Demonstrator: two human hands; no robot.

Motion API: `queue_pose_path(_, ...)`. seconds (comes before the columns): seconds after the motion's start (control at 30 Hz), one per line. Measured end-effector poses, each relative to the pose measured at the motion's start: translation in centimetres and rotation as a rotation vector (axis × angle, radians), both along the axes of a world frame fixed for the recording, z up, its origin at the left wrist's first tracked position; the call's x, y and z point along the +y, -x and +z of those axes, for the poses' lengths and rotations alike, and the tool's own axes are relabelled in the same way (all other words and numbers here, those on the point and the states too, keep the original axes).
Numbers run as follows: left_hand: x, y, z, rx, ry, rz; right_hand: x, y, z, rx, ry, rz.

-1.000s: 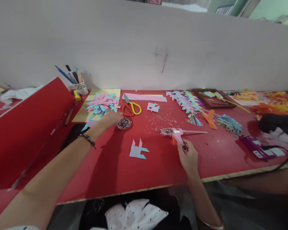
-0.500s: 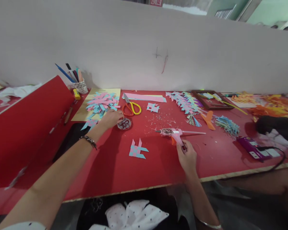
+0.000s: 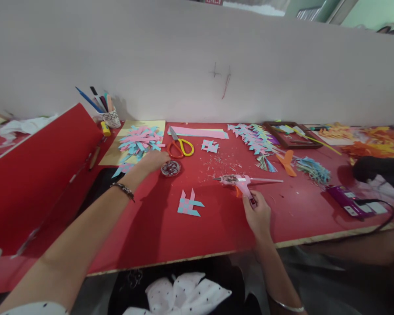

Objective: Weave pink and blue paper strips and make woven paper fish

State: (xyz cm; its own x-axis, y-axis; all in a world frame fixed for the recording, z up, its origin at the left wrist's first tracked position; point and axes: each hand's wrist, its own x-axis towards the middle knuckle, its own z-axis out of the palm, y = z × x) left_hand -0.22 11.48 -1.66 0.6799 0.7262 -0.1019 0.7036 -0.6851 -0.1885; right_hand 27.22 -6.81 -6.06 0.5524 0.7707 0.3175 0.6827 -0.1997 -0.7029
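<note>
My right hand (image 3: pixel 257 213) is wrapped round the handle of a pink hot glue gun (image 3: pixel 238 180), which lies level with its nozzle to the left and a glue stick out the back. My left hand (image 3: pixel 154 161) is at the left edge of a small round dish (image 3: pixel 170 168) holding dark, string-like bits. Its fingers are curled together; what they hold, if anything, is hidden. Between my hands lies a woven pink and blue paper fish shape (image 3: pixel 189 204). Scissors (image 3: pixel 181 148) with red and yellow handles lie just behind the dish.
Pink and blue paper strips (image 3: pixel 141 141) are heaped behind my left hand. Another woven piece (image 3: pixel 210 146) lies further back, near small scraps. A fringed paper garland (image 3: pixel 252 138), a brown tray (image 3: pixel 292 134) and a purple power strip (image 3: pixel 348 202) are to the right. A red board (image 3: pixel 42 175) leans at left.
My left hand has shifted slightly, its fingers drawing back a little at the dish's edge. The glue gun stays in my right hand, nearly still. The view has moved slightly.
</note>
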Motion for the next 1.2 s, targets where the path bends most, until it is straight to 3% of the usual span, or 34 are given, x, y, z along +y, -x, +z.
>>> queue_pose_path(0.3,0.1,0.7,-0.1,-0.105,-0.012,0.072,-0.1,-0.1,-0.1,-0.014,-0.011,0.019)
queue_pose_path(0.47,-0.5,1.2,0.4,-0.442,-0.005,0.142,0.0,-0.2,-0.2,-0.026,-0.007,0.007)
queue_pose_path(0.63,-3.4,1.7,-1.1,-0.715,0.201,0.148,0.0,-0.1,-0.2,-0.047,-0.003,-0.003)
queue_pose_path(0.83,-8.1,1.1,-4.0,-1.051,0.397,0.293,0.1,-0.2,-0.2,-0.065,-0.005,-0.010)
queue_pose_path(1.07,-10.3,0.2,-3.9,-1.182,0.447,0.370,0.1,-0.1,-0.1,-0.073,0.010,-0.003)
queue_pose_path(1.2,-11.0,0.6,-4.0,-1.237,0.552,0.476,0.0,0.3,-0.1,-0.109,0.028,0.029)
